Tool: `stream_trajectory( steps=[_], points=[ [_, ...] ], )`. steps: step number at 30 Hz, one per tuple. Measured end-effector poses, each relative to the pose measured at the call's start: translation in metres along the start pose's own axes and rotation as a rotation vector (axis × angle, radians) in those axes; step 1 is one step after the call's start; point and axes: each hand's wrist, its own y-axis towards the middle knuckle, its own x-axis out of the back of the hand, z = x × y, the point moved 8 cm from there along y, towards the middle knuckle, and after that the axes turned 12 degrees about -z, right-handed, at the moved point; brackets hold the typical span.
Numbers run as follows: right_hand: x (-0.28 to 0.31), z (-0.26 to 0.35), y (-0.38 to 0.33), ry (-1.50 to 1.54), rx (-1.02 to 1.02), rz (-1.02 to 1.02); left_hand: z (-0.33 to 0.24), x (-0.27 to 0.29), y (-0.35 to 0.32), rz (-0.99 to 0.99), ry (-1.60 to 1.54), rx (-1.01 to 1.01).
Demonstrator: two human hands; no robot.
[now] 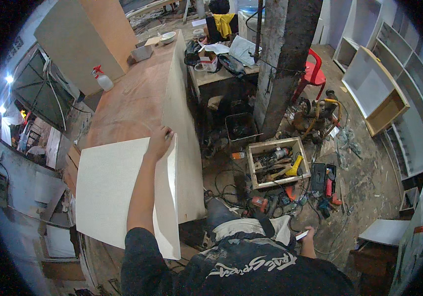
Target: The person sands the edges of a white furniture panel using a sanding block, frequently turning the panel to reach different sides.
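A large white panel (110, 190) lies on the near end of a long wooden workbench (127, 108), with a strip folded or hanging down along its right side. My left hand (160, 140) is at the panel's far right corner, fingers curled at the edge. Low on the right, beside my body, my right hand (308, 239) grips a small, flat white object (301, 236); its kind is too small to make out.
A spray bottle (103, 79) and a white bowl (168, 37) stand on the bench. Right of it are a concrete pillar (283, 64), a wooden toolbox (278, 163), and cords and power tools on the floor. A red chair (312, 74) and white cabinets (389, 84) stand farther right.
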Motion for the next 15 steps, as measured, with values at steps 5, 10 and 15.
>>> stream_trajectory(
  steps=[5,10,15],
  points=[
    [0.018,0.059,0.011,0.036,-0.029,0.011,0.013,-0.025,0.033,0.124,-0.178,0.097],
    [0.002,-0.003,-0.042,0.01,-0.001,0.094,0.061,-0.02,0.027,0.258,-0.119,0.195],
    [0.012,-0.022,-0.074,0.035,-0.092,0.069,0.074,-0.033,0.033,0.374,-0.101,0.102]
  ],
)
